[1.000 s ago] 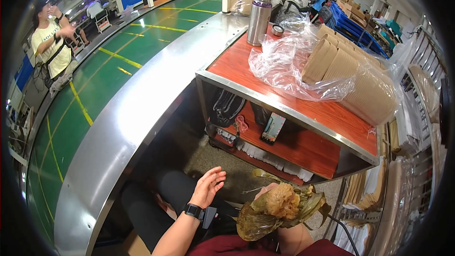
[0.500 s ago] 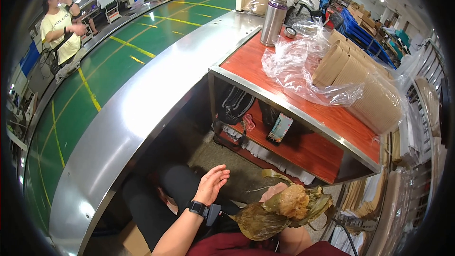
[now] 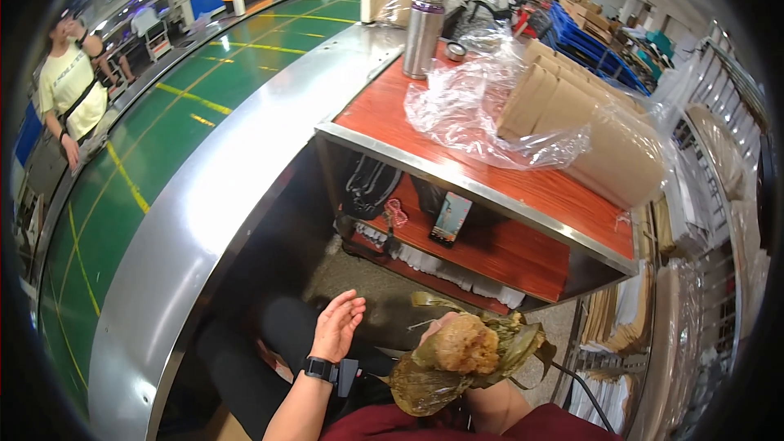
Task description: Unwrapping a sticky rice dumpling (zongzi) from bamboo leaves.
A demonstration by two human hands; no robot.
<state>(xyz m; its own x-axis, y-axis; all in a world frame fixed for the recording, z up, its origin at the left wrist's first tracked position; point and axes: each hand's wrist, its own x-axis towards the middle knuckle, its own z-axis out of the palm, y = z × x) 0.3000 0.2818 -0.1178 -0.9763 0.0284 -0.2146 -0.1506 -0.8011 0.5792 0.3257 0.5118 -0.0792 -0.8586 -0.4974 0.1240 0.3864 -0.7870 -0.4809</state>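
Observation:
A sticky rice dumpling (image 3: 467, 345) with brown rice sits bare in its opened, dark olive leaf wrapping (image 3: 425, 380) at the lower middle. My right hand (image 3: 438, 330) holds it from beneath and behind, mostly covered by the leaves; a few fingers show beside the rice. To the left, my left hand (image 3: 339, 328) is raised over my lap, fingers stretched out and slightly curved, with nothing in it. A dark watch (image 3: 319, 369) is strapped on that wrist. One leaf end (image 3: 433, 300) sticks out beyond the rice.
Ahead stands a red-topped bench (image 3: 384, 106) with a steel flask (image 3: 424, 37), clear plastic film (image 3: 457, 106) and stacked brown paper trays (image 3: 572, 114). A phone (image 3: 451, 217) leans on its shelf. Leftward curves a green conveyor (image 3: 184, 126) with a steel rim (image 3: 212, 188); people stand beyond it.
The view has shifted right, so the bench and conveyor sit further left. My right hand still holds the dumpling; my left stays raised. The person across the conveyor has lowered an arm.

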